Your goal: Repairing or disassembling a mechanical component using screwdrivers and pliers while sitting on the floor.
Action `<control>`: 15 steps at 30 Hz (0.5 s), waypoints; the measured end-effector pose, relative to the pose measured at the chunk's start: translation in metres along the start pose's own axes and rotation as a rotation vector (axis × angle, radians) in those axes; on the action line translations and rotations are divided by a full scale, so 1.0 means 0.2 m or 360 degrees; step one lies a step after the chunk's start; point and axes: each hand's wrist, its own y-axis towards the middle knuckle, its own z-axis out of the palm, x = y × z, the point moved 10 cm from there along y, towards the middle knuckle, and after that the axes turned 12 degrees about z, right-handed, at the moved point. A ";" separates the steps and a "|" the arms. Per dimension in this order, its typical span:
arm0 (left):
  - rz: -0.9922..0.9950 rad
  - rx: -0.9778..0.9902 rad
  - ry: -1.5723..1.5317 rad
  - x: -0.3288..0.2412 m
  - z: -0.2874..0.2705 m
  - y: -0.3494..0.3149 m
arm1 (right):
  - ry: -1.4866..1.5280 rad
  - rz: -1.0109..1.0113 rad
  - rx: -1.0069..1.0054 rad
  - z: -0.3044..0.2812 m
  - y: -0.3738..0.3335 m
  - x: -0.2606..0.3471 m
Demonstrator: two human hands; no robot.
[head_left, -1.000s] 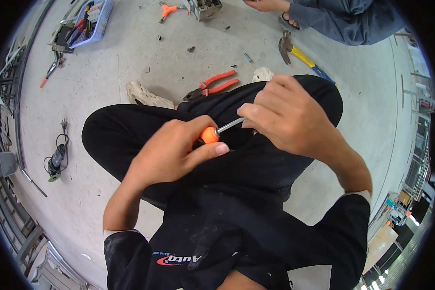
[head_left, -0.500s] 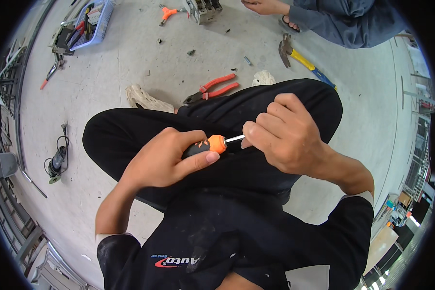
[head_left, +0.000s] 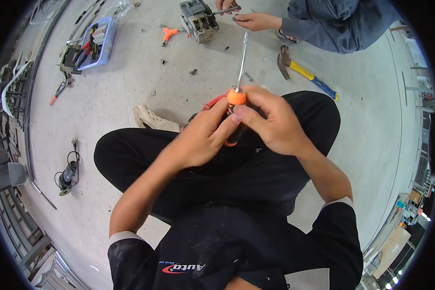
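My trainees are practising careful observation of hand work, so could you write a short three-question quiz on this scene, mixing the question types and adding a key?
1. Multiple choice: which way does the screwdriver point in the picture? A, toward the top edge; B, toward the bottom edge; C, toward the left edge.
2. True or false: only one hand is on its handle.
3. Fill in: the hammer on the floor has a handle in yellow and ____.

Key:
1. A.
2. False; the left hand and right hand are both on it.
3. Blue.
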 end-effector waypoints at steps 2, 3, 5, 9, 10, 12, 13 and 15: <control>0.0077 0.0219 0.0336 0.02 -0.06 0.08 | 0.0216 -0.0192 -0.0236 -0.15 -0.01 0.04; -0.0090 0.0379 0.0561 0.15 -0.15 0.11 | 0.0323 -0.0297 -0.0348 -0.21 -0.02 0.07; -0.0384 0.0304 0.0972 0.39 -0.38 0.19 | 0.0441 -0.0220 -0.0324 -0.24 -0.01 0.07; -0.0180 -0.0429 0.2041 0.66 -0.79 0.30 | 0.0365 -0.0120 -0.0328 -0.28 0.01 0.06; -0.0166 -0.0420 0.2037 0.73 -0.79 0.36 | 0.0081 -0.0146 -0.0417 -0.30 0.00 0.03; -0.0389 -0.0345 0.2101 0.84 -0.85 0.41 | -0.0197 -0.0185 -0.0490 -0.30 -0.02 0.04; -0.0497 -0.0299 0.2122 0.89 -0.85 0.42 | -0.0333 -0.0117 -0.0554 -0.31 -0.03 0.03; -0.0564 -0.0267 0.2043 0.95 -0.87 0.42 | -0.0608 0.0020 -0.0669 -0.34 -0.05 0.02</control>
